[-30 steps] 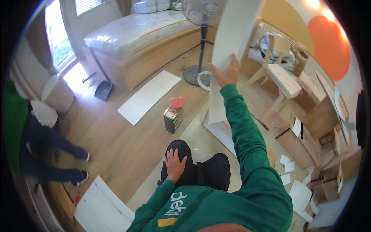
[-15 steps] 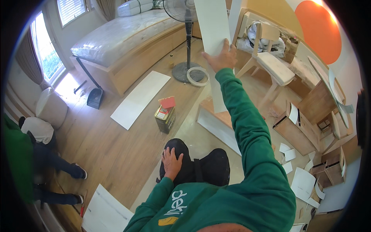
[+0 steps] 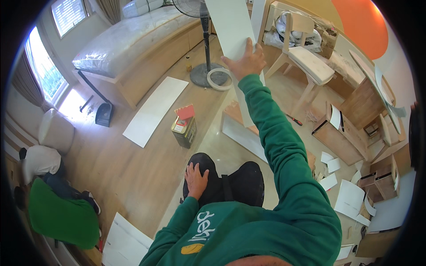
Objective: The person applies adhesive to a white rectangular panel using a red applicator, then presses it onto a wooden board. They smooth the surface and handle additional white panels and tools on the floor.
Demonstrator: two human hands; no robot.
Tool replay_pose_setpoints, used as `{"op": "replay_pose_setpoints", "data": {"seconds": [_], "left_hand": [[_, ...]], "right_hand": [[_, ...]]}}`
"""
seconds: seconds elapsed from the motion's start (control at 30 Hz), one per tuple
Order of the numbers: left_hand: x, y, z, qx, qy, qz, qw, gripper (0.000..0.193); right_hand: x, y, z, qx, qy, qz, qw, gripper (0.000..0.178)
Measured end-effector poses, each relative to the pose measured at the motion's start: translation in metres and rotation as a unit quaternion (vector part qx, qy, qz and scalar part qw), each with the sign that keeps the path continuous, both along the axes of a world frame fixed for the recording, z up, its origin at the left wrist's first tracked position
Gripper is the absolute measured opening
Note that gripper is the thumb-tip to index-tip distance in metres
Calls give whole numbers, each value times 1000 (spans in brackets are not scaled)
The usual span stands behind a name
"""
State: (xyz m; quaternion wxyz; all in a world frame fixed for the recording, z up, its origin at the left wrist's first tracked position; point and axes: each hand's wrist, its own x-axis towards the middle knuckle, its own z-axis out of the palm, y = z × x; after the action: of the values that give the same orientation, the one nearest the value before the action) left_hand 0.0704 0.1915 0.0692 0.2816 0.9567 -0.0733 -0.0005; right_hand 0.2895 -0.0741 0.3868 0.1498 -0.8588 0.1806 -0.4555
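Observation:
My right arm reaches forward, and my right hand (image 3: 247, 60) lies spread against a long white panel (image 3: 231, 24). The thumb points toward the panel's left edge, the fingers up its right side. This panel stands tilted upright, its lower end by a wooden box-like piece (image 3: 242, 135) with a white side. My forearm hides part of both. My left hand (image 3: 195, 179) rests open on my black-trousered left knee (image 3: 202, 162), holding nothing. Ahead of my knees stands a square metal can (image 3: 184, 133) with a red scraper-like piece (image 3: 185, 111) on top.
Another white panel (image 3: 155, 111) lies on the floor near a standing fan (image 3: 202, 75) and a coil (image 3: 219, 80). A chair (image 3: 310, 66), drawers (image 3: 341, 142) and white scraps (image 3: 350, 197) crowd the right. A screwdriver (image 3: 294, 119) lies beyond my right sleeve. Left, a co-worker in green (image 3: 64, 213) bends low.
The view has shifted a little, and the screwdriver has come into sight past my sleeve. At the left, the co-worker in green has bent down. My hands keep their places on panel and knee.

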Motion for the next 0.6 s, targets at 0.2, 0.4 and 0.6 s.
{"op": "replay_pose_setpoints", "data": {"seconds": [0.2, 0.4, 0.6], "left_hand": [[-7, 5, 5, 7, 3, 9, 1000, 61], [-12, 7, 7, 11, 3, 12, 1000, 61], [-15, 8, 3, 5, -16, 17, 1000, 61]], "right_hand": [[-3, 5, 0, -3, -2, 11, 1000, 108], [-5, 16, 6, -1, 17, 8, 1000, 107], [0, 26, 3, 16, 8, 22, 1000, 107]]}}
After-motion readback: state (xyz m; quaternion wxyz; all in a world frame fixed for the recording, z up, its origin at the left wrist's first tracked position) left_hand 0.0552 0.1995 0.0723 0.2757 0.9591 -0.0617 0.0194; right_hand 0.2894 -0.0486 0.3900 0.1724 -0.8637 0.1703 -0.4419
